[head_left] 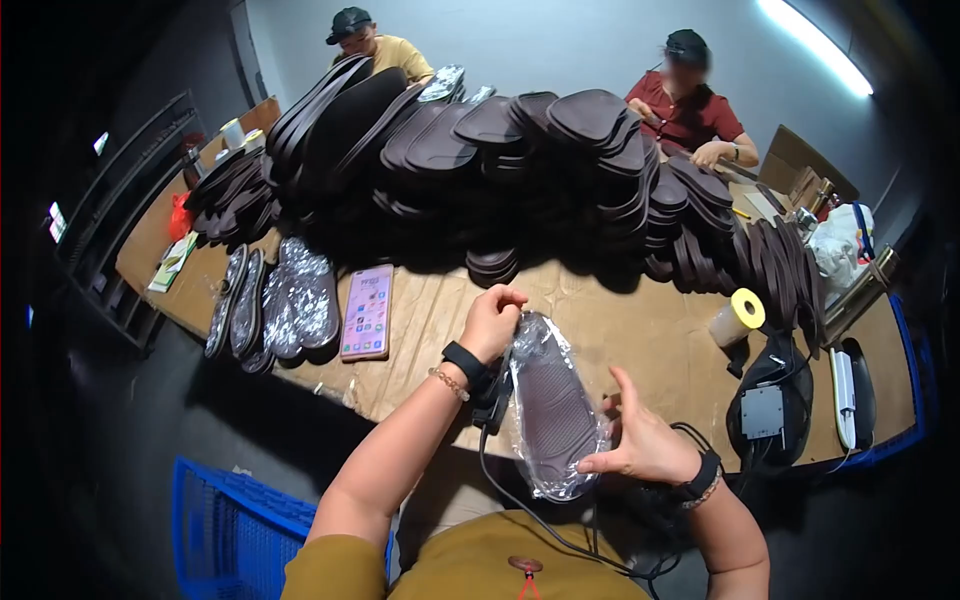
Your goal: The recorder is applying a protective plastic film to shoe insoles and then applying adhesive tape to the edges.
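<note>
A film-wrapped sole (560, 405) is at the table's (620, 315) near edge. The left hand's (495, 320) fingers curl together at its far end, pinch unclear; the right hand (645, 440), spread, thumbs its near right side. Left: phone (367, 313). Right: film roll (731, 323). Far: heaped soles (460, 185) partly block two co-workers (690, 112).

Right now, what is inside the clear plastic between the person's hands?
A brown shoe sole, its ridged face showing through the clear plastic. Whatever lies beneath that face is hidden.

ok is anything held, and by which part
The film-wrapped brown sole: the left grip seems to pinch its wrapping at the far end; the right grip is open, thumb at the sole's right edge.
</note>
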A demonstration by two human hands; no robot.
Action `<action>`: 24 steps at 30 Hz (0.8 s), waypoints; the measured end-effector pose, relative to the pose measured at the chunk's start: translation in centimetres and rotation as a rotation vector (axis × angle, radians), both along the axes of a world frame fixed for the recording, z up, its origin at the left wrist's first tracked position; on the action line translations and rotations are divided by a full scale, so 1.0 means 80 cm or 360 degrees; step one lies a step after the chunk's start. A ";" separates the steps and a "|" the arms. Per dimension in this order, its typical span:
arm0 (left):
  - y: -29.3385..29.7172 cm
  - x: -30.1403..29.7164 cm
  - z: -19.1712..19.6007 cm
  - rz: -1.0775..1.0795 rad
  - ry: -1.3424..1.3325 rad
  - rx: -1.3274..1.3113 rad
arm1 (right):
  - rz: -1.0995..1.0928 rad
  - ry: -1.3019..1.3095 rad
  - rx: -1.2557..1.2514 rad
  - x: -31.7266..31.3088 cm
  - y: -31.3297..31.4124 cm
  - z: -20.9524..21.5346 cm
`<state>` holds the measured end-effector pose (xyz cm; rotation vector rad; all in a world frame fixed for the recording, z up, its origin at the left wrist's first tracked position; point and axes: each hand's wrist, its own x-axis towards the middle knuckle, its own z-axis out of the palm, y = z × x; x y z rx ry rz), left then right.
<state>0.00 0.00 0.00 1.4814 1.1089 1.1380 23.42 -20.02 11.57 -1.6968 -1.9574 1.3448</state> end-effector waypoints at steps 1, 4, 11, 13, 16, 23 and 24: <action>-0.005 -0.006 0.011 0.0019 0.0089 0.0027 | -0.0027 -0.0027 0.0162 -0.005 0.002 0.001; -0.044 -0.001 0.001 0.0006 -0.0006 -0.0088 | -0.0222 0.0032 0.0291 -0.001 -0.039 -0.001; -0.079 -0.038 0.042 -0.0367 -0.0033 -0.0490 | -0.0590 0.0582 0.0256 0.003 -0.042 -0.052; -0.091 -0.056 0.050 -0.0451 -0.0057 -0.0649 | -0.0613 0.0972 0.0016 0.006 -0.031 -0.063; -0.100 -0.087 0.046 -0.0360 -0.0272 -0.0719 | -0.0737 0.1083 -0.0017 0.012 -0.017 -0.072; -0.187 -0.099 0.053 0.0041 -0.0853 -0.0850 | -0.0949 0.0999 0.0626 0.040 -0.006 -0.082; -0.201 -0.095 0.052 0.0017 -0.0849 -0.0846 | -0.0898 0.0946 0.0773 0.048 -0.011 -0.074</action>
